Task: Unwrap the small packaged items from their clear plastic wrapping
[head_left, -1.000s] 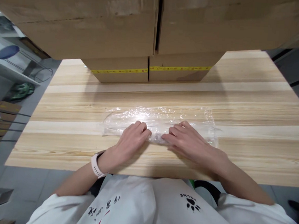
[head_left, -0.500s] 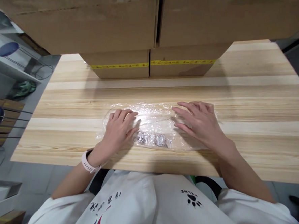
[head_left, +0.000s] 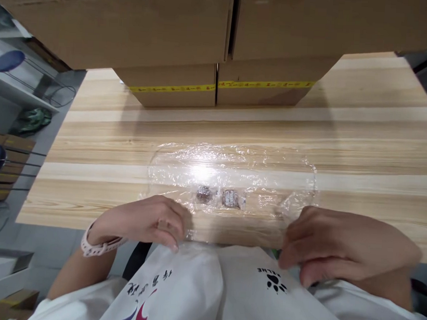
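Observation:
A sheet of clear, crinkled plastic film (head_left: 263,170) lies spread on the wooden table in front of me. Two small dark reddish-brown pieces in clear wrappers, a left one (head_left: 204,194) and a right one (head_left: 230,198), lie side by side near its front part; whether they are on, under or inside the film I cannot tell. At the table's front edge my left hand (head_left: 155,220) is closed on the film's near left edge. My right hand (head_left: 338,242), slightly blurred, is closed on the near right edge, where the film bunches up.
Stacked cardboard boxes (head_left: 174,92) with yellow printed tape stand at the back of the wooden table (head_left: 374,141), the upper ones jutting toward me. Off to the left are blue stools (head_left: 8,61), white shelving and more cartons (head_left: 16,160) on the floor.
Both hands have drawn back toward me from the middle of the film to its front edge, and their fingers have closed. The near right part of the film is now gathered up.

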`<state>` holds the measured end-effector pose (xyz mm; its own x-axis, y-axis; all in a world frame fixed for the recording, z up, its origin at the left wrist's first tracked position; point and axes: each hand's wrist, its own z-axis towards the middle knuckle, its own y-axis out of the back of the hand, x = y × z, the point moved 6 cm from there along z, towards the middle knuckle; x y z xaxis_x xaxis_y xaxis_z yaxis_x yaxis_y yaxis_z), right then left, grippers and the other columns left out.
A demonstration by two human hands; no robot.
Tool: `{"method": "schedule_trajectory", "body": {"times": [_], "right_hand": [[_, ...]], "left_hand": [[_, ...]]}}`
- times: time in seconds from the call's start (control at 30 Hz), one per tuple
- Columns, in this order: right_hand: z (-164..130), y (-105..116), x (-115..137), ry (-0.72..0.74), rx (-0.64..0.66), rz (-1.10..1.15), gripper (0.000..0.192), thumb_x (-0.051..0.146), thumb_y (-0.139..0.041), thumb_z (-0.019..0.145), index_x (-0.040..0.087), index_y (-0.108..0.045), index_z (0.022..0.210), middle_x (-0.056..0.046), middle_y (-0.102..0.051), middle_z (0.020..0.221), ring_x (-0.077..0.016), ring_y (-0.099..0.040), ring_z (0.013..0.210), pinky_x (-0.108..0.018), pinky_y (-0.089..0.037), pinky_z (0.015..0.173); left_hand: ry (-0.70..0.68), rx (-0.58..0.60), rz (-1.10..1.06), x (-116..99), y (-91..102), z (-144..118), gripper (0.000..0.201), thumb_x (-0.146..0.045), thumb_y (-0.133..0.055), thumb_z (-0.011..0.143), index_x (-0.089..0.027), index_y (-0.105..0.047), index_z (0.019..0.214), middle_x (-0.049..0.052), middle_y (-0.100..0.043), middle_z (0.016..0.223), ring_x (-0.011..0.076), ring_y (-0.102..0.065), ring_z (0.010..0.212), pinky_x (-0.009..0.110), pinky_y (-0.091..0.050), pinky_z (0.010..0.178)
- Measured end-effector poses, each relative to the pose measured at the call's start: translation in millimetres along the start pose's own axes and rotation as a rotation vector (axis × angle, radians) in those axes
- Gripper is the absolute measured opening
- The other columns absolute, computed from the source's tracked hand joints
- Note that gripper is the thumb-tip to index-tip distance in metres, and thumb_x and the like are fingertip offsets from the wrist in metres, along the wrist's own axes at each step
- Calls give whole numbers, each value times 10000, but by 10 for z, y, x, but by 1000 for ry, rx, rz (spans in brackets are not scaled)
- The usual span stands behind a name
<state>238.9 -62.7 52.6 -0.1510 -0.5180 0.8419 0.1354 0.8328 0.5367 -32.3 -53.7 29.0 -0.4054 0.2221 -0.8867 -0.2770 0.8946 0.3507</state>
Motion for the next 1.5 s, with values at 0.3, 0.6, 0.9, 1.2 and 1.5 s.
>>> {"method": "schedule_trajectory", "body": {"times": [0.3, 0.6, 0.9, 1.2, 1.5], "right_hand": [[227, 103, -404, -379, -454, -407, 376, 373, -398, 1106, 240, -740, 1023, -47, -748, 929, -198, -679, 770, -313, -442, 640], [688, -338, -725, -439, -362, -609, 297, 349, -688, 970, 172, -598, 1190, -125, -642, 1120, -277, -604, 951, -378, -484, 729], [571, -145, -817, -527, -478, -236, 316, 458, -670, 964, 225, -616, 1170, -74, -659, 1116, -247, -641, 963, -378, -502, 775], [-86, 214, -709, -452, -581, -240, 403, 574, -719, 896, 279, -694, 1170, -90, -663, 1280, -327, -617, 1208, -496, -501, 1001], [-359, -173, -824, -585, -248, -46, 371, 573, -650, 935, 312, -697, 1194, -53, -718, 1200, -281, -695, 1050, -414, -561, 867]], "left_hand": [[114, -548, 571, 261, 62, 237, 211, -372, -605, 1014, -200, -695, 1098, 95, -729, 1086, 250, -663, 986, 352, -534, 781], [196, -426, 805, 341, -116, 544, 219, -182, -678, 913, -149, -604, 1116, 100, -645, 1087, 253, -554, 962, 361, -486, 762], [271, -564, 201, 469, 153, 436, 283, -380, -723, 880, -194, -636, 1075, 60, -678, 991, 207, -610, 862, 351, -503, 737], [128, -462, 302, 401, 87, 193, 324, -416, -775, 862, -245, -679, 1119, 103, -565, 1501, 338, -486, 1404, 561, -475, 1110], [94, -398, 543, 397, -156, 402, 235, -238, -699, 887, -214, -636, 1112, 122, -514, 1553, 329, -443, 1443, 547, -424, 1160]]}}
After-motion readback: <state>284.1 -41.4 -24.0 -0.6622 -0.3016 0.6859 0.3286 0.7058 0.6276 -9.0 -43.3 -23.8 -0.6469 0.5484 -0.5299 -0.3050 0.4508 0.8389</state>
